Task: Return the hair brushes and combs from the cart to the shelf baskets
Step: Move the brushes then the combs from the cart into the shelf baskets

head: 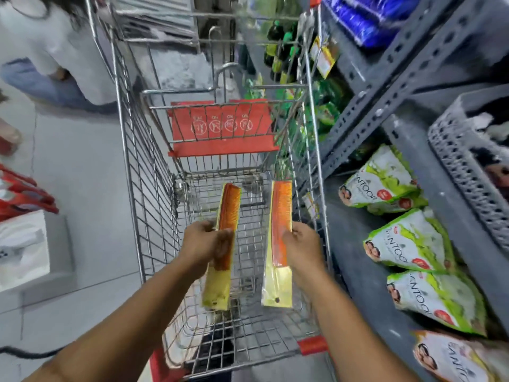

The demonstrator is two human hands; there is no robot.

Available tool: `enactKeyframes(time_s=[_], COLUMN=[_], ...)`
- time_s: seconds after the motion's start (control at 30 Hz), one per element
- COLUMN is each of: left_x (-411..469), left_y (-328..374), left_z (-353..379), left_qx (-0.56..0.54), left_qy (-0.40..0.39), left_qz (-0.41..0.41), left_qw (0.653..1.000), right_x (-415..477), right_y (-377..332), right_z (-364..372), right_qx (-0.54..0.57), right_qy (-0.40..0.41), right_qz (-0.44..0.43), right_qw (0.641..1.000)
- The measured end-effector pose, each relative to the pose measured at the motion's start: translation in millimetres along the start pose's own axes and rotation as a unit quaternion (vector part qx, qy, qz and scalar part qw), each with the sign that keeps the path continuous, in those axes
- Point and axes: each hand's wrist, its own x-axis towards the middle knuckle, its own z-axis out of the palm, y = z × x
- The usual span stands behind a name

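Over the wire shopping cart (137, 172) I hold two orange combs in clear-and-yellow sleeves. My left hand (202, 239) grips the middle of the left comb (228, 210), which tilts slightly. My right hand (303, 244) grips the right comb (281, 216) along its right edge; that pack hangs nearly straight, yellow end toward me. Both packs are lifted above the cart's floor. A grey perforated basket (457, 166) sits on the shelf at the right, holding dark items that I cannot make out.
Grey metal shelving (407, 75) runs along the right, with green-and-white soap packs (410, 238) on the lower shelf. The cart's red child-seat flap (220, 128) is ahead. A person in a white top (55, 42) stands at far left. Red packs (22, 194) lie at left.
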Motion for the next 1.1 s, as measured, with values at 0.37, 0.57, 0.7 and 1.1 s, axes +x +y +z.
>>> enactKeyframes(time_s=[0.37,0.57,0.7,1.1], left_x=[-114.6,-180.6,-220.5,-343.5], left_y=[72.0,98.0,98.6,57.8], left_z=[63.8,137.5,180.9,322.4], left_qx=[-0.006,0.002,0.013,0.110], left_qy=[-0.159,-0.278,-0.351,-0.497], left_qz=[0.109,0.142,0.134,0.102], left_qw=[0.981,0.950,0.926,0.855], right_x=[-105.0,-156.7,-184.6,-292.4], right_y=[-31.2,-28.5,-17.1,49.4], right_z=[-113.7,-189.3,-233.2,-363.2], right_qx=[0.161,0.180,0.207,0.263], right_qy=[0.061,0.152,0.195,0.378], right_qz=[-0.070,-0.096,-0.086,-0.076], right_qw=[0.983,0.967,0.955,0.884])
